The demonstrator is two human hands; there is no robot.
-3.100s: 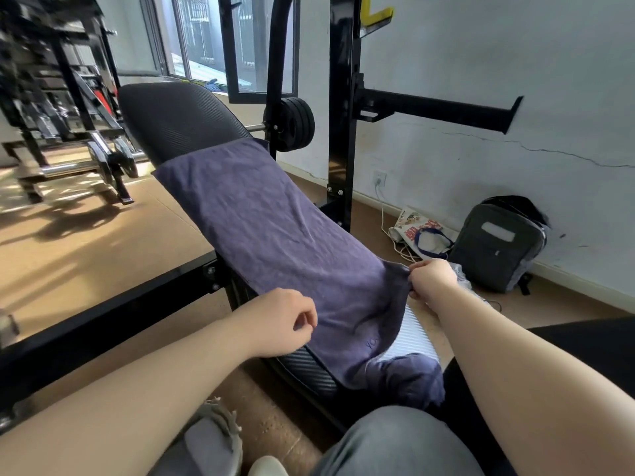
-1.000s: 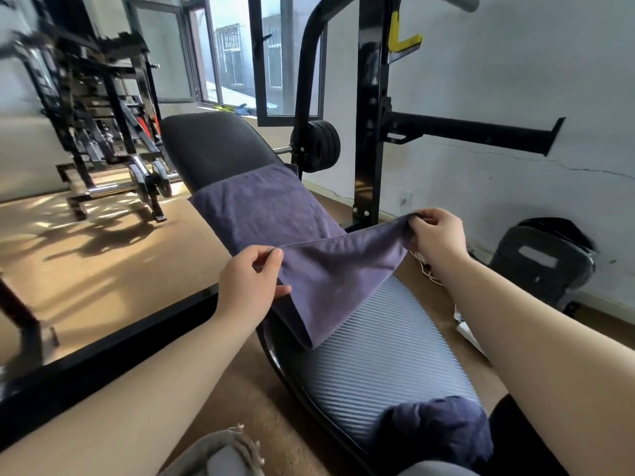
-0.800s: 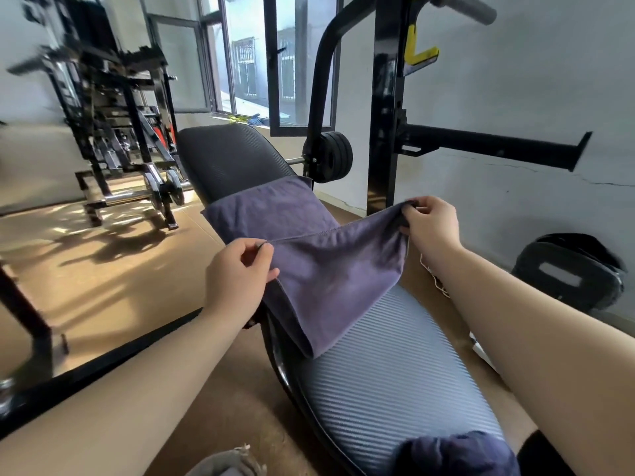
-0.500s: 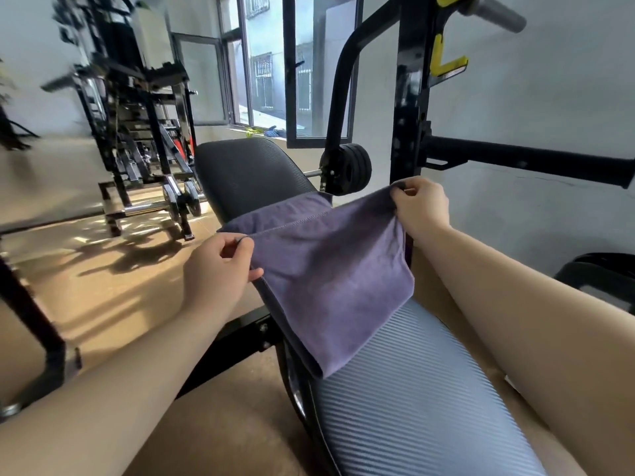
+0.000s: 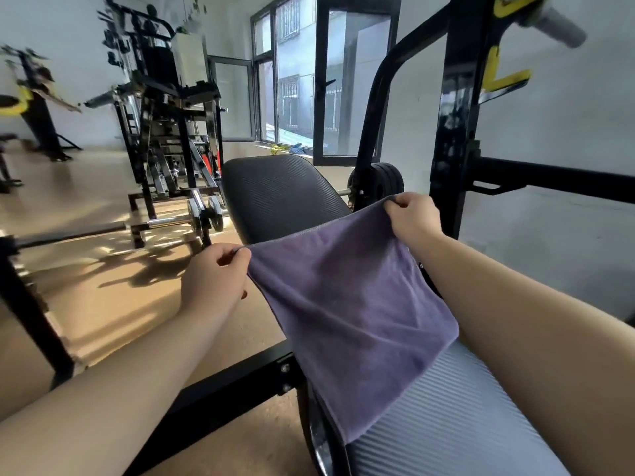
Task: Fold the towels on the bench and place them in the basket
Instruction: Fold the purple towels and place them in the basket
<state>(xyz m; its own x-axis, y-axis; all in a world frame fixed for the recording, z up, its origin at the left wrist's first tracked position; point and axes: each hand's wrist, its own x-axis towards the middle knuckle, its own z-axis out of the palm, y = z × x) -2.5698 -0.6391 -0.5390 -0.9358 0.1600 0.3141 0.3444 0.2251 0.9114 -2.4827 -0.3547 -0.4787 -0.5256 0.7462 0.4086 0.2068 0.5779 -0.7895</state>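
**A:** Where is the towel?

**B:** The purple towel point(image 5: 343, 304) hangs over the surface point(image 5: 464, 407). Its lower end lies on the ribbed grey seat pad, and its top edge is lifted in front of the dark backrest point(image 5: 281, 194).

**A:** And the hands?

**B:** They are well apart, one at each top corner. The left hand point(image 5: 214, 280) pinches the near-left corner between thumb and curled fingers. The right hand point(image 5: 412, 218) grips the far-right corner, higher and farther away. The edge runs taut between them.

**A:** Is there a second layer underneath?

**B:** I cannot tell; the raised cloth hides it.

**A:** What stands around?

**B:** A black rack upright point(image 5: 453, 132) is just beyond the right hand, and a weight plate point(image 5: 385, 182) sits behind the backrest. A weight machine point(image 5: 165, 132) stands on the sunlit floor point(image 5: 103, 304) to the left.
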